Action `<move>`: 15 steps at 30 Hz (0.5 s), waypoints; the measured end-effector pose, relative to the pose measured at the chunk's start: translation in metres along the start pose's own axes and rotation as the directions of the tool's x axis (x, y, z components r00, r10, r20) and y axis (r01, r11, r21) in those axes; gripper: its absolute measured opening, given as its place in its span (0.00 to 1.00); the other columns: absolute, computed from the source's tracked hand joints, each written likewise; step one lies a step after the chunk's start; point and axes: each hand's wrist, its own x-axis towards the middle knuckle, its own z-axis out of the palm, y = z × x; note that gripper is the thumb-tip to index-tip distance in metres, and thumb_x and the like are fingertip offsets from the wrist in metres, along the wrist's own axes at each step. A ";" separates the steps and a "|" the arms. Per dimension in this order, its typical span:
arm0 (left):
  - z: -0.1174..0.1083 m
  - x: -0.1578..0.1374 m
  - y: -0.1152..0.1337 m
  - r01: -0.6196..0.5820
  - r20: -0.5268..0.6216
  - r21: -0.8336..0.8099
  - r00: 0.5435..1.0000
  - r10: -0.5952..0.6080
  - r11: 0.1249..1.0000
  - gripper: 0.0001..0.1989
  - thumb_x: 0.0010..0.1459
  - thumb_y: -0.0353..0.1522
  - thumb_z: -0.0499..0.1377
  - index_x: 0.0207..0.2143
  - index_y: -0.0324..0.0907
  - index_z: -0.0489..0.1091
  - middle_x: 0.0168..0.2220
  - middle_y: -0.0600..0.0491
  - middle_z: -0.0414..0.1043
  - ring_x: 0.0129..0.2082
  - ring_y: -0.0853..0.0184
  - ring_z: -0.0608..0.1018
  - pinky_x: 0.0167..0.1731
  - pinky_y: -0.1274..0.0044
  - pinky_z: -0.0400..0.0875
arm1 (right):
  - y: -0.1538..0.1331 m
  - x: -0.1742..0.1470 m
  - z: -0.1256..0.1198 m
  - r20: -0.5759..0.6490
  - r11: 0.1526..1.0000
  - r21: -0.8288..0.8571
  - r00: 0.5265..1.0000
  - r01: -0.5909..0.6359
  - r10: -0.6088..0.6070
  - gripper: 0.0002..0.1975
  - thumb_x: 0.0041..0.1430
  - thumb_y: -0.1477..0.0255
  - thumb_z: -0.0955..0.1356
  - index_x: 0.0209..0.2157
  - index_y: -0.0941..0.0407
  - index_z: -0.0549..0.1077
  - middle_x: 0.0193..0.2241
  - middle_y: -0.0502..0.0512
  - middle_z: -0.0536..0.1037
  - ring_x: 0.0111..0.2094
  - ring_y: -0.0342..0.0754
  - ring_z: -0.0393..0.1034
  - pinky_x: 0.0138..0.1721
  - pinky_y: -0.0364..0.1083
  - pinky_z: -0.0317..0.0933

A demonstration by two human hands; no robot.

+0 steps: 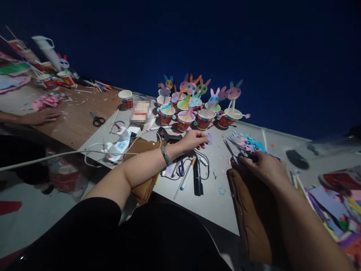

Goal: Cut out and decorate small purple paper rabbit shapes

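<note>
My left hand [196,140] hovers over the middle of the table, fingertips pinched on a small piece of purple paper [210,139]. To the right, my right hand [266,165] has hold of a pair of scissors [234,150] by the handles, their blades apart and pointing away from me. Blue and pink paper scraps [248,143] lie just beyond the scissors. Below my left hand are a black marker [197,177] and a white marker with a blue end [187,174]. A black glue gun [169,135] lies behind my left wrist.
Several paper cups [186,121] with paper bunny figures stand at the back. A white power strip [121,145] with cables lies left, near other scissors [97,119]. Another person's hand [42,117] rests on the brown table. Brown cushions [248,222] overlap the front edge.
</note>
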 end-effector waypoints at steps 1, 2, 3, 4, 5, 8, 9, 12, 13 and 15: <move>-0.001 0.001 -0.001 0.001 0.013 0.003 1.000 -0.001 1.000 0.06 0.56 0.23 0.60 0.26 0.35 0.67 0.22 0.59 0.68 0.18 0.80 0.70 0.19 0.84 0.61 | 0.001 0.001 0.001 0.002 1.000 0.002 1.000 -0.008 0.008 0.25 0.63 0.57 0.59 0.48 0.60 0.73 0.46 0.70 0.78 0.48 0.62 0.71 0.41 0.52 0.53; -0.001 0.001 -0.002 -0.001 0.020 0.003 1.000 0.001 1.000 0.06 0.56 0.23 0.60 0.27 0.35 0.67 0.22 0.59 0.69 0.18 0.80 0.71 0.19 0.84 0.61 | 0.002 0.003 0.002 0.007 1.000 0.000 1.000 -0.012 0.012 0.25 0.63 0.57 0.59 0.49 0.61 0.73 0.47 0.70 0.78 0.48 0.62 0.71 0.42 0.53 0.53; -0.002 0.003 -0.002 -0.007 0.020 0.000 1.000 0.007 1.000 0.05 0.56 0.24 0.60 0.27 0.35 0.67 0.23 0.59 0.69 0.19 0.80 0.71 0.20 0.84 0.62 | 0.003 0.004 0.004 0.012 1.000 -0.005 1.000 -0.016 0.016 0.26 0.63 0.57 0.59 0.50 0.61 0.73 0.47 0.71 0.78 0.49 0.63 0.71 0.42 0.53 0.54; -0.003 0.004 -0.003 -0.012 0.015 -0.005 1.000 0.013 1.000 0.05 0.56 0.24 0.61 0.27 0.35 0.67 0.23 0.59 0.69 0.19 0.80 0.71 0.20 0.84 0.62 | 0.004 0.005 0.006 0.017 1.000 -0.011 1.000 -0.018 0.019 0.26 0.63 0.57 0.59 0.51 0.61 0.73 0.48 0.71 0.77 0.49 0.63 0.71 0.43 0.54 0.55; -0.004 0.005 -0.003 -0.018 0.004 -0.012 1.000 0.018 1.000 0.06 0.56 0.25 0.61 0.28 0.35 0.67 0.23 0.59 0.69 0.19 0.80 0.72 0.20 0.84 0.62 | 0.005 0.007 0.009 0.021 1.000 -0.018 1.000 -0.019 0.019 0.26 0.63 0.57 0.59 0.51 0.61 0.73 0.48 0.71 0.77 0.49 0.63 0.71 0.44 0.55 0.55; -0.006 0.006 0.000 -0.036 -0.028 -0.044 0.999 0.035 0.998 0.08 0.56 0.28 0.63 0.27 0.35 0.66 0.22 0.60 0.68 0.19 0.79 0.72 0.20 0.84 0.61 | 0.010 0.011 0.018 0.031 0.999 -0.042 0.999 0.007 -0.006 0.26 0.63 0.55 0.59 0.50 0.58 0.75 0.48 0.69 0.78 0.49 0.65 0.71 0.46 0.57 0.56; -0.006 0.006 0.001 -0.042 -0.033 -0.055 0.999 0.041 0.998 0.08 0.56 0.29 0.63 0.27 0.36 0.66 0.21 0.60 0.67 0.19 0.79 0.72 0.20 0.84 0.61 | 0.011 0.012 0.021 0.036 0.998 -0.052 0.999 0.020 -0.018 0.26 0.63 0.55 0.59 0.49 0.57 0.76 0.48 0.69 0.78 0.49 0.65 0.71 0.47 0.58 0.56; -0.005 0.002 0.006 -0.053 -0.033 -0.070 0.998 0.051 0.996 0.09 0.56 0.29 0.62 0.27 0.36 0.65 0.21 0.61 0.67 0.19 0.80 0.72 0.21 0.84 0.62 | 0.013 0.014 0.030 0.012 0.995 -0.088 0.999 0.046 -0.046 0.25 0.64 0.57 0.57 0.49 0.55 0.77 0.50 0.68 0.77 0.51 0.65 0.70 0.48 0.60 0.57; -0.004 0.000 0.008 -0.054 -0.032 -0.071 0.998 0.052 0.996 0.08 0.56 0.28 0.62 0.27 0.36 0.65 0.21 0.61 0.67 0.19 0.80 0.71 0.22 0.84 0.62 | 0.013 0.013 0.032 -0.008 0.993 -0.103 0.998 0.056 -0.057 0.25 0.65 0.59 0.56 0.48 0.55 0.77 0.50 0.67 0.77 0.51 0.65 0.70 0.48 0.61 0.57; -0.003 -0.002 0.012 -0.058 -0.033 -0.078 0.998 0.056 0.995 0.08 0.57 0.26 0.60 0.26 0.36 0.64 0.21 0.61 0.66 0.19 0.80 0.71 0.23 0.83 0.62 | 0.012 0.011 0.035 -0.039 0.987 -0.133 0.995 0.088 -0.094 0.24 0.65 0.60 0.56 0.46 0.55 0.78 0.50 0.66 0.76 0.52 0.64 0.69 0.49 0.61 0.57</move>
